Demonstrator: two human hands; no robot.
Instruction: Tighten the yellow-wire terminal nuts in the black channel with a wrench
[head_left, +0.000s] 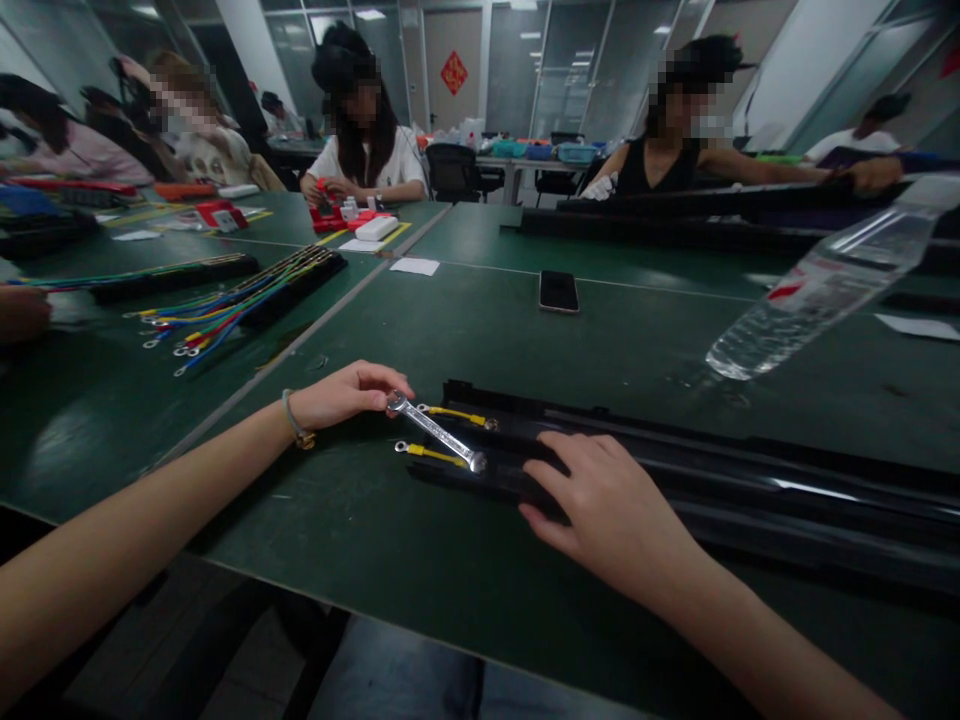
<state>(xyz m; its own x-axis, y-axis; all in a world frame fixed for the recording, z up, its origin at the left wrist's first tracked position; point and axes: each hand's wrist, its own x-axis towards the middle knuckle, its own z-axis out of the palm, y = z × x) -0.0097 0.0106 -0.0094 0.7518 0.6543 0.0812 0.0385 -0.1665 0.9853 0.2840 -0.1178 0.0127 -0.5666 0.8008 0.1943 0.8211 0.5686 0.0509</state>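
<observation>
A long black rail [750, 480] lies across the green table [420, 540] in front of me. Two yellow-sleeved wires with ring terminals [431, 453] stick out at its left end. A small silver wrench [436, 432] lies over that end, one jaw on a fastener by the wires. My left hand [346, 394] pinches the wrench's outer end with its fingertips. My right hand [611, 510] rests flat on the rail with fingers spread, holding it down.
A black phone [559, 291] lies mid-table. A clear water bottle [821, 282] lies tilted at the right. A second rail with a bundle of coloured wires [225, 305] sits at the left. Other people sit working along the far side, with red parts and paper slips.
</observation>
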